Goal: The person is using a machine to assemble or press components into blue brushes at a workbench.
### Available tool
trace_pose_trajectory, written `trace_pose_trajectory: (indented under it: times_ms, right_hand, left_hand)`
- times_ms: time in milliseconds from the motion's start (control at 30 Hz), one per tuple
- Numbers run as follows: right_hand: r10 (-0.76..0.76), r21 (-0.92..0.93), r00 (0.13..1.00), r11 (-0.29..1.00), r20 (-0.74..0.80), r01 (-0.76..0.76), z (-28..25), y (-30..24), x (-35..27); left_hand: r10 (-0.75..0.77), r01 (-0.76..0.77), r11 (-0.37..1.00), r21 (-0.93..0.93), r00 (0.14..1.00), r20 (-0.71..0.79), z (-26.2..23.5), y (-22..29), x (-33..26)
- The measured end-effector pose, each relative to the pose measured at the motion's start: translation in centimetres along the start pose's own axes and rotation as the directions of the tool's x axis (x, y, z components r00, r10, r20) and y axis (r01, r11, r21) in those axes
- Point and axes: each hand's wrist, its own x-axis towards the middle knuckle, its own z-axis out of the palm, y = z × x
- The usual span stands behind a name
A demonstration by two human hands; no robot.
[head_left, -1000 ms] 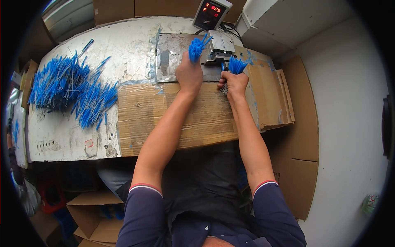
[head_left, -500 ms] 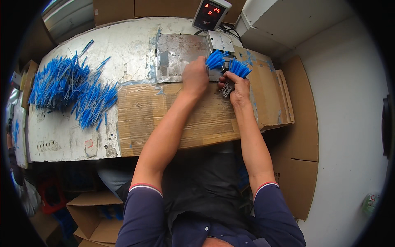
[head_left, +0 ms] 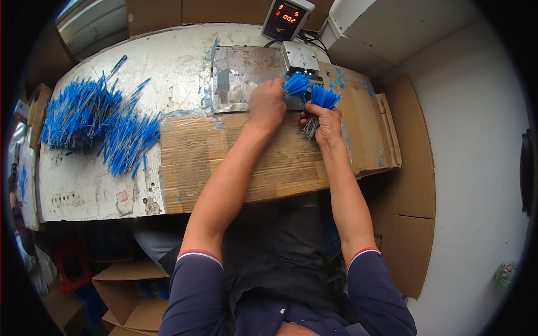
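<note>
My left hand (head_left: 267,102) is closed round a bunch of thin wire brushes (head_left: 296,84), their blue ends sticking out to the right over the metal plate (head_left: 245,64). Its fingertips are hidden behind the back of the hand. In my right hand (head_left: 327,124) is a second bunch of these brushes (head_left: 324,97). Its blue ends point up and away, while the bare grey wire ends come out below the thumb. Both bunches are just in front of a small metal box (head_left: 301,57) with fittings on its near face.
A big pile of the same blue brushes (head_left: 84,115) lies on the white worktop (head_left: 101,193) at left. Taped cardboard (head_left: 241,168) covers the front. A display box with red digits (head_left: 287,19) stands behind. Cardboard boxes (head_left: 134,297) sit below at left; a wall rises at right.
My right hand and its bunch have drawn slightly toward me, away from the metal box. The left bunch has shifted a little nearer too. The red digits on the display have changed.
</note>
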Motion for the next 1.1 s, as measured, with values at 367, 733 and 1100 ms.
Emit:
trace_pose_trajectory:
  times_ms: [367, 733, 1100]
  right_hand:
    - [-0.22, -0.135, 0.962, 0.971, -0.16, 0.199, 1.8, 1.7, 0.5]
    - [-0.245, -0.209, 0.946, 0.957, -0.213, 0.201, 2.4, 2.1, 1.0]
    - [-0.27, -0.184, 0.935, 0.955, -0.229, 0.231, 2.6, 2.4, 0.8]
  left_hand:
    - [-0.178, 0.178, 0.975, 0.135, 0.984, -0.012, 0.1, 0.3, 0.3]
    - [-0.186, 0.189, 0.982, 0.019, 0.976, -0.111, 0.1, -0.3, 0.4]
    - [-0.15, 0.155, 0.987, 0.032, 0.979, -0.142, 0.2, -0.2, 0.5]
